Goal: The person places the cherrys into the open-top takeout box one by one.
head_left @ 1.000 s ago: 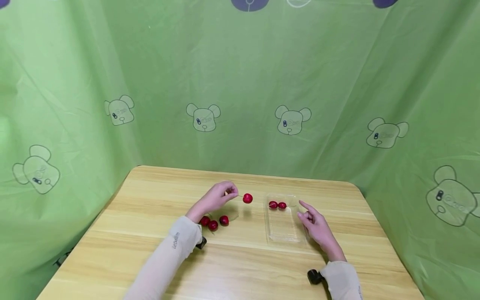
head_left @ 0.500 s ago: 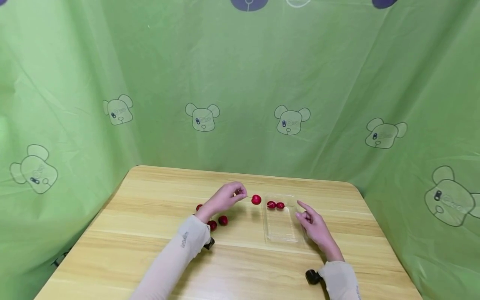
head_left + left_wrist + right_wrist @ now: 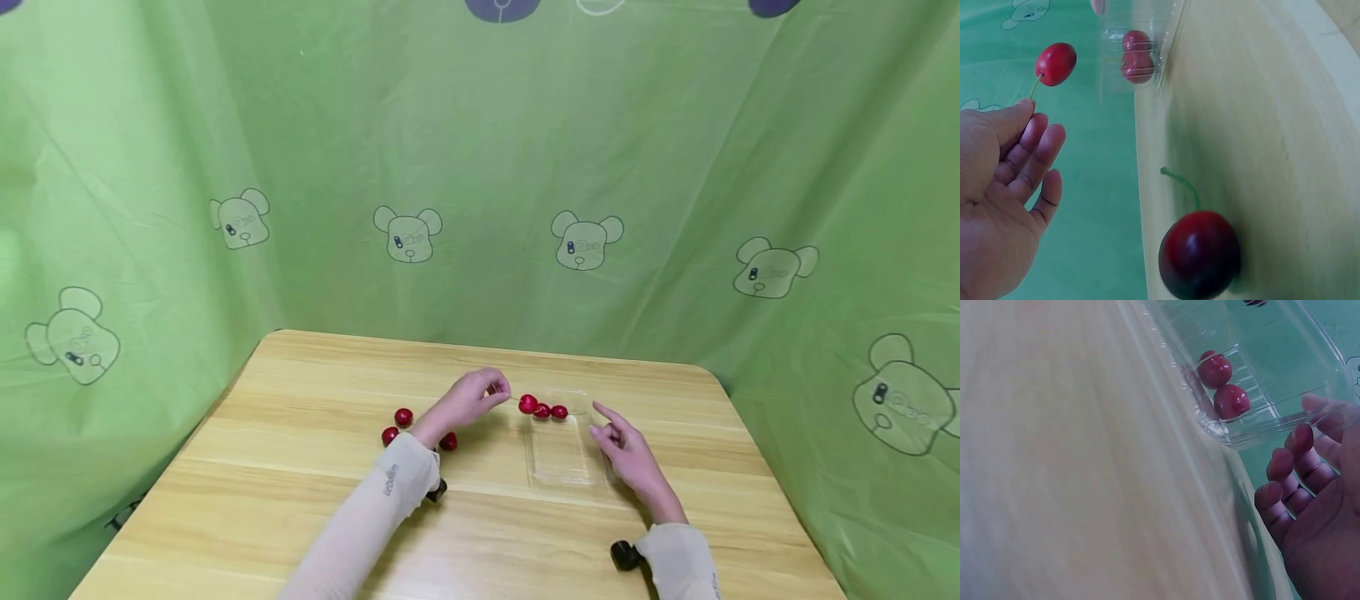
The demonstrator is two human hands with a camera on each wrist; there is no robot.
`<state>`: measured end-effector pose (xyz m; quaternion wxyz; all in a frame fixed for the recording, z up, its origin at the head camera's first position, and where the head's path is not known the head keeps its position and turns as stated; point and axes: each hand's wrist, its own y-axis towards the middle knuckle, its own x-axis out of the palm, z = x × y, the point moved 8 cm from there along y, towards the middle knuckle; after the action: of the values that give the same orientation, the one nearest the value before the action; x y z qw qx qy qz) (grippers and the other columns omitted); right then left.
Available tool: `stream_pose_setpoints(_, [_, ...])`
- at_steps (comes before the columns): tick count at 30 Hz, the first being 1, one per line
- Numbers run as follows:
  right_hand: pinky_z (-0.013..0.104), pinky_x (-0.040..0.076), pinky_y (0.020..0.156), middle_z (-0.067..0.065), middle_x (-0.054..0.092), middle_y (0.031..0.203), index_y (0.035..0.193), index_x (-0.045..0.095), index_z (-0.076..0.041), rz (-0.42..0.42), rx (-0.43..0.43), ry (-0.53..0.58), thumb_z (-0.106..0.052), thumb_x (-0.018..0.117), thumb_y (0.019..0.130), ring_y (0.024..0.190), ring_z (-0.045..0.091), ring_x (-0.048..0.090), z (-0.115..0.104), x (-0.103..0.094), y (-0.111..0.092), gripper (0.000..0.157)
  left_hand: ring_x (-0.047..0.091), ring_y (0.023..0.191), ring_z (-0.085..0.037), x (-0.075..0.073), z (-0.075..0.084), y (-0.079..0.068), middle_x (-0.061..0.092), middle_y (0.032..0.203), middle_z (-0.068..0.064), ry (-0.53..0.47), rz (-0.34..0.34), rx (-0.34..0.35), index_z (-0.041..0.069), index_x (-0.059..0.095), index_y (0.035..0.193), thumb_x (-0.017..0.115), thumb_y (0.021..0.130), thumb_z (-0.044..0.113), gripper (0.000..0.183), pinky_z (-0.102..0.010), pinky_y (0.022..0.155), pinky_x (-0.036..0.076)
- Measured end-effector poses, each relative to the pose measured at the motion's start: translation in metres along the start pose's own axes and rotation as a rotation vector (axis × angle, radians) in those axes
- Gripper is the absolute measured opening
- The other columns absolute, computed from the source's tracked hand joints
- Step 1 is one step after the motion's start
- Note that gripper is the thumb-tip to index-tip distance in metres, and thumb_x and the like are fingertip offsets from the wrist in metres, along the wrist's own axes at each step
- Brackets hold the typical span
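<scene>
My left hand (image 3: pixel 472 398) pinches the thin stem of a red cherry (image 3: pixel 528 404) between thumb and index finger. In the left wrist view, this held cherry (image 3: pixel 1055 64) hangs beyond the fingertips, its other fingers loosely bent. From the head, it overlaps the left edge of a clear plastic container (image 3: pixel 566 481). Two cherries (image 3: pixel 1224 386) lie side by side inside that container, near its far end in the head view. My right hand (image 3: pixel 632 454) is at the container's right side, index finger extended and the other fingers loosely bent, with fingertips right at the wall.
Loose cherries lie left of the container: one cherry (image 3: pixel 403 417) farther back, another cherry (image 3: pixel 390 436) beside the left sleeve, and a third cherry (image 3: pixel 448 442) partly behind the left wrist. A green curtain (image 3: pixel 495 167) surrounds the wooden table (image 3: pixel 487 542).
My left hand has moved right with the held cherry, bringing it from above the table to the container's left edge. My right hand stays almost where it was.
</scene>
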<state>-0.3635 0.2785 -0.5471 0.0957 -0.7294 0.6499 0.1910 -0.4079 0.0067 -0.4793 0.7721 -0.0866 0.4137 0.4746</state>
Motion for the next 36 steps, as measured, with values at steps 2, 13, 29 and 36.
stream_pose_setpoints(2, [0.025, 0.046, 0.052, 0.019, 0.061, 0.089, 0.158, 0.037, -0.003, 0.005, 0.007, 0.01, -0.02, 0.06, 0.107, 0.06, 0.012, 0.049, 0.0, 0.0, 0.0, 0.059, 0.064, 0.096, -0.012, 0.003, 0.001, 0.002, 0.07, 0.101, 0.0, 0.001, -0.002, -0.001, 0.012, 0.068, 0.103, 0.064, 0.104, 0.019, 0.008, -0.027, 0.09, 0.055])
stream_pose_setpoints(13, [0.025, 0.046, 0.054, 0.021, 0.061, 0.091, 0.159, 0.036, -0.003, -0.009, 0.006, 0.032, -0.018, 0.06, 0.106, 0.062, 0.013, 0.049, -0.003, 0.004, -0.001, 0.059, 0.061, 0.093, -0.008, 0.019, -0.001, 0.007, 0.067, 0.1, 0.002, 0.014, 0.005, -0.06, 0.013, 0.067, 0.102, 0.063, 0.104, 0.02, 0.008, -0.022, 0.087, 0.053])
stream_pose_setpoints(29, [0.025, 0.046, 0.053, 0.02, 0.062, 0.09, 0.159, 0.036, -0.003, -0.012, 0.007, 0.022, -0.019, 0.06, 0.106, 0.06, 0.011, 0.049, 0.0, 0.004, -0.002, 0.059, 0.06, 0.088, -0.006, 0.036, 0.003, 0.009, 0.067, 0.097, 0.004, 0.094, 0.007, -0.04, 0.014, 0.068, 0.101, 0.064, 0.103, 0.02, 0.008, -0.02, 0.083, 0.053])
stream_pose_setpoints(36, [0.026, 0.046, 0.052, 0.024, 0.061, 0.091, 0.158, 0.036, -0.001, -0.012, -0.004, 0.033, -0.016, 0.06, 0.106, 0.06, 0.011, 0.048, -0.002, 0.003, 0.0, 0.059, 0.06, 0.086, -0.007, 0.04, 0.009, 0.013, 0.067, 0.097, 0.003, 0.144, 0.013, -0.034, 0.013, 0.069, 0.101, 0.065, 0.103, 0.019, 0.007, -0.021, 0.082, 0.053])
